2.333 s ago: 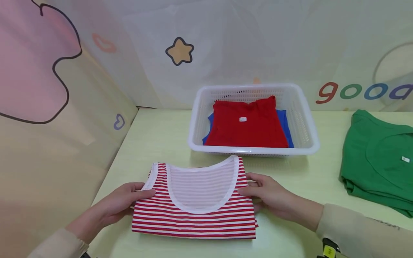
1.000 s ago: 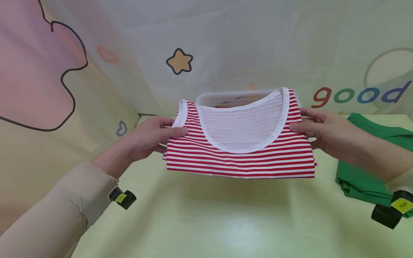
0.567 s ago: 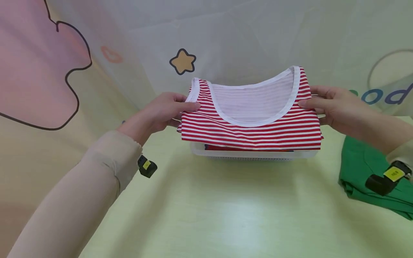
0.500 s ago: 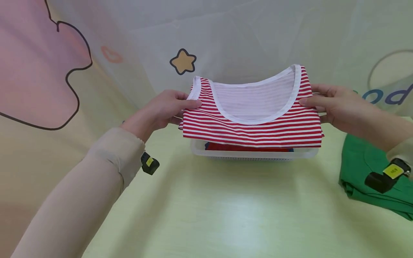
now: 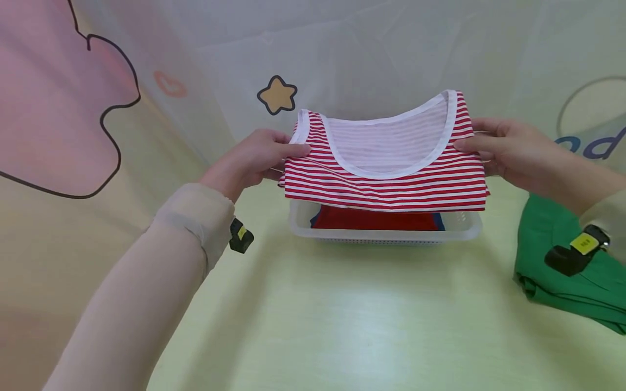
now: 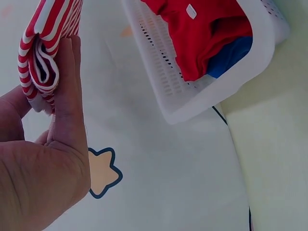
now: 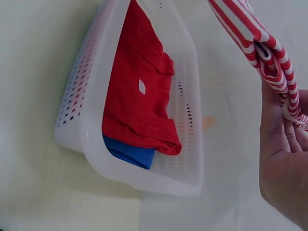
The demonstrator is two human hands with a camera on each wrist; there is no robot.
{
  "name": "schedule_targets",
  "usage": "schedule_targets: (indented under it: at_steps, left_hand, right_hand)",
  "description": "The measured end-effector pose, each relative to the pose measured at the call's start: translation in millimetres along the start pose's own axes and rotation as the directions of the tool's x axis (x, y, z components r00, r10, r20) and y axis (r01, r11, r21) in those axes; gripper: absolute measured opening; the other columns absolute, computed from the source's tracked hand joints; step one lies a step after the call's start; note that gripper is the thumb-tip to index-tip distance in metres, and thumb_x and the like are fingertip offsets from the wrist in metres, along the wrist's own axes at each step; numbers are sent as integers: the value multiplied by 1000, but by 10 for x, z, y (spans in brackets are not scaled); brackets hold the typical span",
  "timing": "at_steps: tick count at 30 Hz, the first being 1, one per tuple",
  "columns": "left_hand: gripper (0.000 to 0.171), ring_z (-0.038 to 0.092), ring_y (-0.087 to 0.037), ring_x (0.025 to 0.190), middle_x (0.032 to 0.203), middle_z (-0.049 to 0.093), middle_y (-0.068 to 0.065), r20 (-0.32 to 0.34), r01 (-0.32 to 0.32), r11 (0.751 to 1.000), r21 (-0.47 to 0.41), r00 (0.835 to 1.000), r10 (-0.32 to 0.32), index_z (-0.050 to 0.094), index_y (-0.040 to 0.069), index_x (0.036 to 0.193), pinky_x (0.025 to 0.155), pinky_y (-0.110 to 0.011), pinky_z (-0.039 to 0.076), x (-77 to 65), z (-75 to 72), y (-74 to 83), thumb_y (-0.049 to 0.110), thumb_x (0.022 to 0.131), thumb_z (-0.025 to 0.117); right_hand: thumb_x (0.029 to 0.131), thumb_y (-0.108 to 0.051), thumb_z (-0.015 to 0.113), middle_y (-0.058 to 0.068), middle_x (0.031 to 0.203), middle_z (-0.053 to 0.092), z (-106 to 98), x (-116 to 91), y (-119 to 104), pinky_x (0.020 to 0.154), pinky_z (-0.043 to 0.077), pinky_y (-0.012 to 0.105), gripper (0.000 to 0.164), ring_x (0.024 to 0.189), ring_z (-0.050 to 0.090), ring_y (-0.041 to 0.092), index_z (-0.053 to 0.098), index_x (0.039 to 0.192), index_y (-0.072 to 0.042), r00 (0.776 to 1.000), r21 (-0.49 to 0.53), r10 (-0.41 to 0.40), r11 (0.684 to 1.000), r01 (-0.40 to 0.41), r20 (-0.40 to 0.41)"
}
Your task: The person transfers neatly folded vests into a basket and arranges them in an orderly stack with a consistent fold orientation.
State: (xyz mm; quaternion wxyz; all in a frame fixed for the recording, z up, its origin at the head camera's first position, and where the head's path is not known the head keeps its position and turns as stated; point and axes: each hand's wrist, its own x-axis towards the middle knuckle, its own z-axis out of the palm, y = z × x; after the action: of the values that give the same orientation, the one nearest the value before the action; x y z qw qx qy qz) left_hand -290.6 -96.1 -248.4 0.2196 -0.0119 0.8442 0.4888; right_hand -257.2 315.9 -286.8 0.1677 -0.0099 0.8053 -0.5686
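A folded red-and-white striped shirt (image 5: 386, 193) with white neck trim hangs level between both hands, above the white plastic basket (image 5: 381, 234). My left hand (image 5: 254, 157) pinches its left side, thumb on top and fingers underneath. On the opposite side my right hand (image 5: 518, 155) grips it the same way. Both wrist views show the shirt's rolled layers between thumb and fingers, raised over the basket. Inside the basket lie a folded red garment (image 7: 139, 91) and, beneath it, a blue one (image 7: 129, 153). In the head view the shirt hides the basket's back half.
A folded green garment (image 5: 552, 255) lies on the pale table (image 5: 342, 315) at the right. Behind the basket stands a light backdrop (image 5: 391, 49) printed with a star (image 5: 277, 95) and coloured letters. A patterned side wall (image 5: 54, 239) borders the table on the left.
Both hands have lifted the striped shirt off the table and carried it forward and rightward over the basket. In the last half second it has risen slightly, showing more of the red garment.
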Motion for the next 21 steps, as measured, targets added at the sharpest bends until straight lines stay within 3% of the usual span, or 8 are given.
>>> schedule_targets:
  at_steps: [13, 21]
  left_hand:
    - [44, 77, -25, 97, 121, 75, -12, -67, -8, 1000, -8, 998, 7, 64, 7, 140, 84, -31, 62, 174, 34, 145, 31, 104, 72]
    - [41, 77, -25, 96, 119, 75, -13, -90, 7, 1000, -18, 996, -9, 66, 6, 136, 86, -32, 63, 263, 124, 112, 29, 103, 74]
  right_hand:
    - [106, -41, 65, -17, 110, 70, -105, 184, -155, 78, 63, 27, 81, 95, 72, 10, 25, 170, -12, 999, -57, 1, 998, -3, -36]
    - [107, -40, 66, -14, 106, 72, -83, 232, -121, 77, 63, 29, 72, 92, 73, 13, 34, 164, -9, 999, -91, 1, 996, -5, -40]
